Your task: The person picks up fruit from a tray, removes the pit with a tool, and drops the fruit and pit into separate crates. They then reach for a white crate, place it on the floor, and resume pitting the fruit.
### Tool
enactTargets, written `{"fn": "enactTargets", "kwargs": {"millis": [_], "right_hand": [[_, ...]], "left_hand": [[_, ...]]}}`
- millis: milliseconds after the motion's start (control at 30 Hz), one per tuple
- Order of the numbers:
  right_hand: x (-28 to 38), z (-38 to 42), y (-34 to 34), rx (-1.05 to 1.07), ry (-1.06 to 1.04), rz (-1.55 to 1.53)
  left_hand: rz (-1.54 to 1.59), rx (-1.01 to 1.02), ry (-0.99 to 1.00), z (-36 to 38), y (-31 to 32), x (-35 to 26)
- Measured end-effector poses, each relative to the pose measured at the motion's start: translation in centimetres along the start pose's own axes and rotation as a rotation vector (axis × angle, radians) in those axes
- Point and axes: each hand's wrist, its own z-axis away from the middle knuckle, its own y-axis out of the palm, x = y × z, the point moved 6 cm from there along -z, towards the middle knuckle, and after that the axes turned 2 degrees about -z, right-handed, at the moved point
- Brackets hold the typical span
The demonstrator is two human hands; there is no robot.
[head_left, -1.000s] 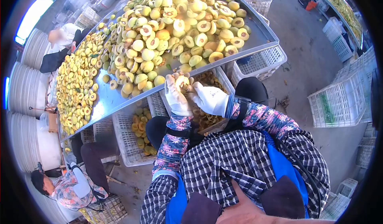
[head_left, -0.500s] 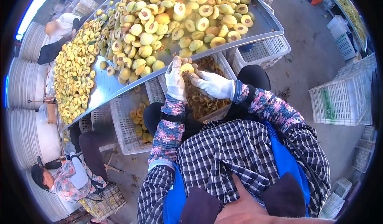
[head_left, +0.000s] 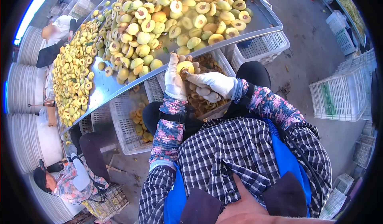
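Observation:
My left hand, in a white glove, is closed around a yellow peach half, its cut face turned up and its centre brownish. My right hand, gloved too, grips a small tool, mostly hidden by the fingers. The tool's thin metal tip meets the middle of the cut face. Both hands are just off the near edge of a metal table, above a crate holding peelings and scraps. Heaped on the table are many peach halves, several with pits showing.
Left of my knees stands a white crate with some peach halves in it. Another white crate is under the table's right corner. A co-worker sits at lower left, another person at upper left. Stacked crates stand at right.
My right hand has turned and its lower fingers have curled downward, with the tool tip now at the fruit's centre. The peach half has tilted to show its cut face more.

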Motion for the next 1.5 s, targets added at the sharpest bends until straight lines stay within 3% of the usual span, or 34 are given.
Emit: {"fn": "enactTargets", "kwargs": {"millis": [133, 200, 233, 300, 367, 400, 433, 467, 533, 600, 667, 733, 800, 867, 900, 1000, 1033, 1067, 1100, 1200, 1267, 1333, 1400, 1433, 1467, 1500], "right_hand": [[-0.5, 0.2, 0.3, 0.007, 0.001, -0.087], [-0.8, 1.1, 0.9, -0.016, -0.012, 0.029], [-0.6, 2.2, 1.6, -0.024, -0.008, 0.041], [-1.2, 2.8, 0.5, -0.047, -0.022, 0.235], [-1.4, 3.0, -2.0, -0.158, -0.068, 0.658], [-1.3, 2.7, -3.2, -0.290, -0.270, 1.212], [-1.3, 3.2, -2.9, -0.296, -0.215, 1.279], [-1.4, 3.7, -2.6, -0.300, -0.158, 1.345], [-3.1, 2.5, -2.8, -0.244, -0.373, 1.361], [-2.4, 2.4, -1.9, -0.271, -0.250, 1.445], [-2.2, 2.4, -2.0, -0.323, -0.175, 1.549], [-2.6, 1.7, -2.7, -0.364, -0.146, 1.556], [-2.8, 1.2, -3.0, -0.381, -0.300, 1.522], [-1.8, 2.0, -2.1, -0.421, -0.207, 1.516], [-2.1, 2.1, -2.2, -0.401, -0.182, 1.561], [-2.0, 2.9, -2.3, -0.385, -0.104, 1.621], [-1.8, 3.3, -2.1, -0.416, -0.202, 1.581], [-1.5, 3.7, -2.1, -0.444, -0.303, 1.537], [-1.4, 3.5, -2.5, -0.419, -0.382, 1.505], [-0.3, 3.9, -2.6, -0.460, -0.372, 1.541], [0.1, 3.2, -3.1, -0.503, -0.319, 1.553], [0.0, 1.7, -4.3, -0.474, -0.427, 1.563], [1.2, 1.7, -3.5, -0.491, -0.386, 1.575], [1.6, 1.8, -3.3, -0.516, -0.352, 1.584], [1.7, 1.5, -3.6, -0.515, -0.346, 1.594], [1.6, 1.2, -4.3, -0.525, -0.335, 1.584]], "left_hand": [[0.059, -0.007, -0.003, 0.3, -0.1, 0.1], [-0.458, -0.053, 0.261, -0.1, -1.8, -1.0], [-0.923, -0.112, 0.616, 0.8, -2.1, -3.0], [-0.689, -0.288, 0.514, 2.2, -4.9, -7.1], [-0.855, -0.428, 0.524, 3.4, -8.5, -11.9], [-1.201, -0.549, 0.525, 3.5, -11.5, -14.1], [-1.562, -0.518, 0.355, 2.5, -15.1, -15.8], [-1.877, -0.525, 0.250, 3.7, -13.7, -16.7], [-2.113, -0.706, 0.417, 3.3, -12.3, -16.9], [-1.766, -0.334, 0.501, -0.6, -10.1, -14.8], [-1.634, -0.108, 0.532, -3.8, -4.9, -11.0], [-1.473, 0.191, 0.400, -6.0, 1.2, -6.7], [-1.690, 0.306, 0.564, -9.1, 4.0, -2.7], [-1.971, 0.307, 0.570, -10.5, 4.8, -0.2], [-1.968, 0.229, 0.514, -11.6, 4.8, 0.0], [-1.928, 0.286, 0.395, -12.6, 4.4, -0.1], [-1.769, 0.323, 0.381, -12.8, 3.8, -0.6], [-1.623, 0.228, 0.193, -11.5, 4.0, -1.8], [-1.389, 0.241, 0.195, -13.6, 1.6, -1.5], [-0.639, 0.093, 0.026, -13.7, -3.1, -1.7], [-0.574, 0.020, -0.011, -12.6, -4.9, -2.1], [-0.662, 0.096, 0.082, -12.7, -4.9, -2.3], [-1.165, 0.290, 0.040, -12.1, -3.5, -1.8], [-1.087, 0.416, 0.082, -13.8, -4.0, -0.5], [-1.078, 0.415, 0.086, -13.9, -3.3, -0.6], [-1.286, 0.297, 0.073, -14.3, -3.2, -0.7]]}}
